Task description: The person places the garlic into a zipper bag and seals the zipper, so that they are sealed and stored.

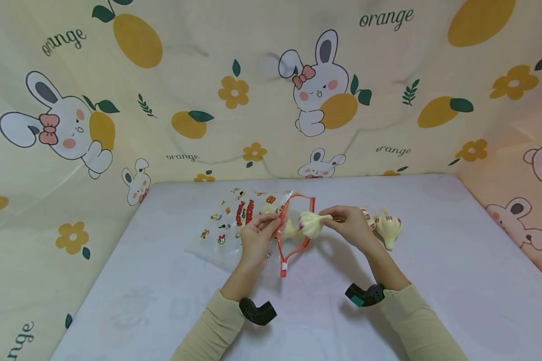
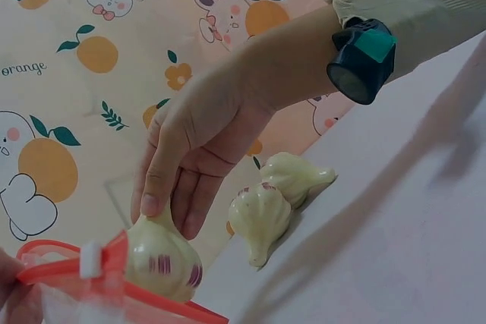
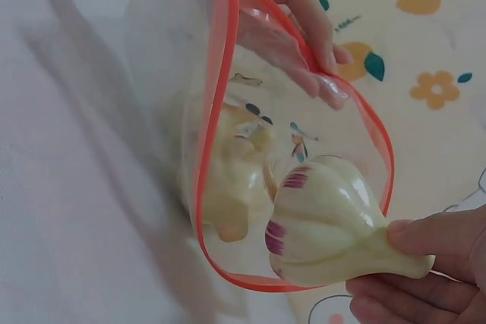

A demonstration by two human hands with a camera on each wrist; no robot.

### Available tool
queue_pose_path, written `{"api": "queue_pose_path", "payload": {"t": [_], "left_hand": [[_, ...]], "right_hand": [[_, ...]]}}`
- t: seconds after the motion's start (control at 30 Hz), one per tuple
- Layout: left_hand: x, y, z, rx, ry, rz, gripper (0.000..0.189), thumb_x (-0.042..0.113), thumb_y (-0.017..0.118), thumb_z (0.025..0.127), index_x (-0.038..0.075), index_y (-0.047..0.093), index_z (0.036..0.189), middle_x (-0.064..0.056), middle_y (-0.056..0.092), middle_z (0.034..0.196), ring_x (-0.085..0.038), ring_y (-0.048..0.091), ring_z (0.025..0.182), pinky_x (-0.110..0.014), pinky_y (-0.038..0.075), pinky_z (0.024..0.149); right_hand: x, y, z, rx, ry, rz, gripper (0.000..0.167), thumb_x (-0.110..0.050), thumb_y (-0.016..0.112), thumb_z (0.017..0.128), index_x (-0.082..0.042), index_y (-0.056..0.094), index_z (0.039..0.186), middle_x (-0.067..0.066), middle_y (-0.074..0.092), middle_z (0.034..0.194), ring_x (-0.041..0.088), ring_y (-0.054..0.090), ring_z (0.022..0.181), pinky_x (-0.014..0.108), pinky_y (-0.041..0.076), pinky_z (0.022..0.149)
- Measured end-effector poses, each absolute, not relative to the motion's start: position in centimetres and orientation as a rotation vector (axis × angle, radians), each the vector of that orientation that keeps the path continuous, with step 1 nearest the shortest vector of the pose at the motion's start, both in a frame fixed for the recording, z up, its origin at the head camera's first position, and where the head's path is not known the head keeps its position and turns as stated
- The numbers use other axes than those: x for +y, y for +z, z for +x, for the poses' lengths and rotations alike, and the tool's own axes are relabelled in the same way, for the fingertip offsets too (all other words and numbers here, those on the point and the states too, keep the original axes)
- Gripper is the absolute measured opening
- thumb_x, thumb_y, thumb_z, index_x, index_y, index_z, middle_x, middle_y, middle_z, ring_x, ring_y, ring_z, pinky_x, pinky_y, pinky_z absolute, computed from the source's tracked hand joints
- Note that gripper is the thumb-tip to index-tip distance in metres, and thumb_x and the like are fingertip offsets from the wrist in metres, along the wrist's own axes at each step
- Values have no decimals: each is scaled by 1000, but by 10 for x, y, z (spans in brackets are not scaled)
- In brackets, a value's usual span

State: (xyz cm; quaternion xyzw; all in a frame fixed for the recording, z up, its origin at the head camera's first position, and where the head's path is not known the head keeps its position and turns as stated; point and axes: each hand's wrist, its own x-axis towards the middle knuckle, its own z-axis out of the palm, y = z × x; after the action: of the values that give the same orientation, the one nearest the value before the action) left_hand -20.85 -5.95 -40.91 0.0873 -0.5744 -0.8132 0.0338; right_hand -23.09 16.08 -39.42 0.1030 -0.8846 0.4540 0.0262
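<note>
A clear zip bag [image 1: 227, 245] with cartoon prints and a red zip edge lies on the table, its mouth spread wide toward the right. My left hand [image 1: 258, 238] pinches the red rim at the mouth. By its stem, my right hand [image 1: 352, 225] holds a garlic bulb [image 3: 326, 221], pale with purple streaks, right at the opening. Through the clear plastic, pale garlic [image 3: 228, 180] shows inside the bag; how many bulbs is hard to tell. Right of my right hand, two more garlic bulbs [image 2: 260, 218] lie side by side on the table.
The white table [image 1: 153, 301] meets a cloth backdrop [image 1: 261, 100] printed with rabbits and oranges at its back edge. A white slider [image 1: 284, 266] sits at the near end of the red zip. Dark cameras are strapped to both wrists.
</note>
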Motion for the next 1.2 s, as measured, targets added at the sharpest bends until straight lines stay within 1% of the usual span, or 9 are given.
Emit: {"api": "queue_pose_path", "payload": {"t": [0.23, 0.37, 0.6, 0.83, 1.0, 1.13, 1.2], "left_hand": [[-59, -408, -208, -1747, -2501, 248, 24, -1, 67, 87, -9, 64, 109, -3, 75, 93, -6, 73, 80, -21, 61, 76], [-59, -407, -207, -1758, -2496, 252, 25, -1, 67, 87, -9, 64, 110, -3, 75, 94, -6, 72, 81, -20, 61, 76], [-59, -405, -206, -1775, -2498, 268, 22, 1, 67, 87, -6, 66, 108, -6, 76, 98, -6, 73, 82, -21, 61, 77], [-59, -406, -207, -1749, -2516, 247, 23, 1, 67, 87, -8, 65, 109, -6, 76, 96, -7, 73, 81, -22, 61, 78], [-58, -407, -207, -1724, -2520, 218, 23, -3, 66, 87, -11, 64, 108, 0, 76, 88, -6, 73, 78, -21, 62, 76], [-57, -409, -206, -1694, -2528, 185, 23, -6, 65, 86, -14, 62, 108, 4, 75, 82, -5, 72, 75, -20, 61, 73], [-57, -410, -206, -1690, -2526, 180, 23, -6, 65, 86, -13, 62, 107, 4, 75, 82, -5, 72, 74, -20, 61, 73]], "right_hand": [[160, -396, -232, -2744, 1406, 312, 22, -12, 70, 87, 0, 72, 105, 22, 72, 105, 6, 62, 78, 14, 51, 66], [158, -397, -232, -2756, 1417, 297, 23, -14, 71, 87, 0, 72, 105, 22, 72, 105, 4, 60, 77, 14, 51, 66], [156, -401, -233, -2763, 1440, 285, 24, -14, 70, 87, 1, 71, 105, 22, 72, 104, 8, 61, 79, 14, 50, 66], [153, -407, -234, -2769, 1446, 275, 22, -13, 71, 87, 1, 71, 104, 21, 72, 101, 12, 63, 82, 16, 50, 68], [151, -413, -234, -2771, 1424, 280, 22, -13, 71, 87, 0, 72, 104, 20, 73, 102, 13, 65, 82, 17, 49, 68], [149, -417, -234, -2763, 1409, 306, 21, -12, 71, 86, -1, 73, 103, 20, 74, 101, 12, 65, 82, 16, 48, 66], [148, -418, -234, -2750, 1412, 326, 20, -11, 71, 86, 0, 73, 102, 21, 74, 100, 10, 64, 81, 15, 47, 65]]}}
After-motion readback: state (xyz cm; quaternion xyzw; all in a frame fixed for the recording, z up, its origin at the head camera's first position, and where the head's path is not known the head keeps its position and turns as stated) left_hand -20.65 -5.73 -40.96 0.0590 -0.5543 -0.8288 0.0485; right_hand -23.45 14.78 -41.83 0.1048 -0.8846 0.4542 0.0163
